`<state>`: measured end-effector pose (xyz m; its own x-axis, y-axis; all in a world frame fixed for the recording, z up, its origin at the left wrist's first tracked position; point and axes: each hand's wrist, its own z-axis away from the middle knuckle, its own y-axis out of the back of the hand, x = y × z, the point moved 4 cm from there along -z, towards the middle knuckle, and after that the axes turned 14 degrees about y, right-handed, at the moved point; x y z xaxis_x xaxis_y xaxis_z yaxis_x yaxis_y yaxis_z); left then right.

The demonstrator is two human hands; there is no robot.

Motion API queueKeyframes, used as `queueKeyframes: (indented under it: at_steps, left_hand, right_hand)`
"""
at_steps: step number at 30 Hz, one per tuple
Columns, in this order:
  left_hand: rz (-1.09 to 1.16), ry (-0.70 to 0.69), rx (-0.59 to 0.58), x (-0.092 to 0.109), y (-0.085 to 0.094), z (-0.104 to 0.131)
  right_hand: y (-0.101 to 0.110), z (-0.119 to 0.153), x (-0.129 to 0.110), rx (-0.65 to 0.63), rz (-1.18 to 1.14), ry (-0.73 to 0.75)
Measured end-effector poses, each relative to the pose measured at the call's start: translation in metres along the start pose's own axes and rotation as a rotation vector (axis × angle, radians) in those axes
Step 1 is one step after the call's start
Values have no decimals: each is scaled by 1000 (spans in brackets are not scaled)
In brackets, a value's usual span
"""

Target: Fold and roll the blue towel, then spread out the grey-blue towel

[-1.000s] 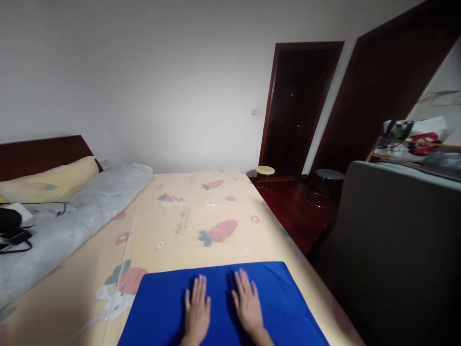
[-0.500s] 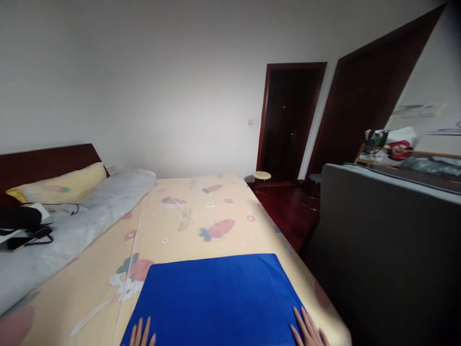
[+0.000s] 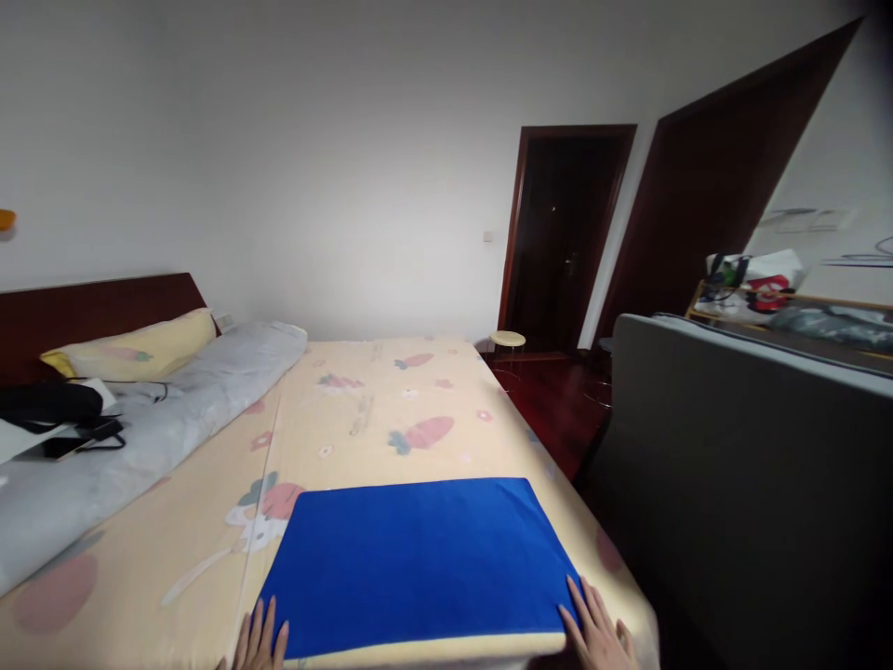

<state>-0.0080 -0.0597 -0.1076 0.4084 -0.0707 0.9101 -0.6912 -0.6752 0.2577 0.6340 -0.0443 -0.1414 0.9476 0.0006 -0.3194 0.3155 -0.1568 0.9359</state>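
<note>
"Where is the blue cloth?"

"The blue cloth [image 3: 419, 558] lies flat on the bed [image 3: 377, 451], between the hands and stretching away beyond them."

"And the hands themselves?"

"Palms down, fingers a little spread, nothing pinched. The left hand [image 3: 259, 642] is at the near left corner, the right hand [image 3: 598, 635] at the near right one. The bottom of the view cuts both off, so I can't quite tell whether the left fingertips press on the cloth or rest just beside it."

"How would it handle?"

"Light and soft, I'd judge, but with enough body to lie smooth. There's only a faint crease toward the far corner, ahead of the right hand. It doesn't look fragile, though it might slide on the sheet if pushed from one side."

"Best place to take hold?"

"The two near corners, thumb beneath and fingers above. Gripped by one corner alone, it would probably sag and fold."

"Anything beside the hands?"

"A grey quilt [image 3: 216, 395], up the bed beyond the left hand, and a dark grey panel [image 3: 704, 493], to the right of the right hand."
</note>
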Motion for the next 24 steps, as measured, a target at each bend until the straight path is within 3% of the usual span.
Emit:
queueKeyframes:
  at_steps: [2,3,6,8,10,13,17,19,21,24]
  left_hand:
    - [223,-3,-1,3,4,-1]
    - [192,19,-7,7,4,-2]
    - [-234,152,-41,21,-6,-3]
    - [-551,221,-92,34,-22,-1]
    - [-707,202,-137,54,-47,4]
    - [-808,49,-224,91,-99,28]
    - [-873,-103,-491,124,-164,76]
    - [-874,-94,-645,123,-181,92]
    - [-892,-68,-740,110,-181,95]
    - [-972,20,-619,76,-149,75]
  right_hand:
    - [3,0,-6,24,24,-34]
    - [5,0,-11,52,47,-67]
    - [13,2,-36,163,117,-134]
    - [15,2,-65,201,124,-69]
    - [11,0,-104,187,93,50]
    - [-6,-6,-170,111,-13,238]
    - [-39,-14,-237,25,-162,413]
    - [-52,-17,-246,-31,-194,447]
    - [-57,-17,-235,-76,-186,436]
    - [-42,-11,-183,-47,-120,318]
